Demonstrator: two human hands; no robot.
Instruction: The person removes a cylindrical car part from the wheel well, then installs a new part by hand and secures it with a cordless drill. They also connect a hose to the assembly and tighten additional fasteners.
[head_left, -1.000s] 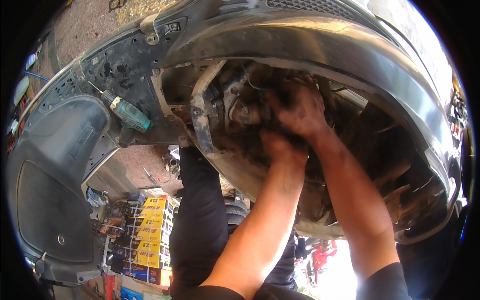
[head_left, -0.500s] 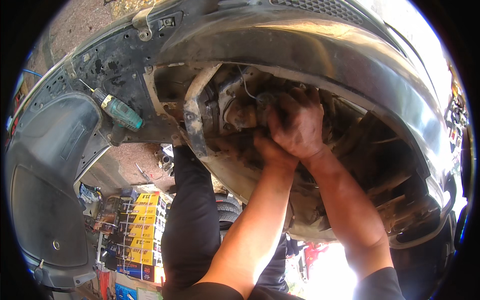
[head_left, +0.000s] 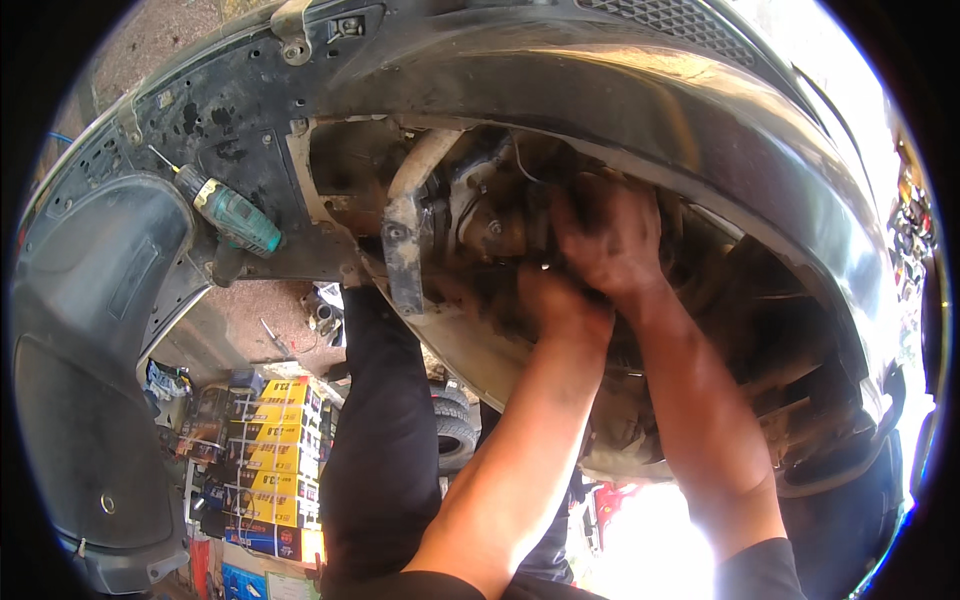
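Both grimy hands work inside a car's wheel arch: the right hand presses on a greasy metal assembly, fingers spread, while the left hand sits just below it, grip hidden. A green-handled screwdriver rests on the black liner nearby.

Car repair workshop, seen from under a vehicle. Black underbody panel at 11 o'clock, green-handled screwdriver resting on it. Yellow parts boxes at 7 o'clock; stacked tyres near 6.
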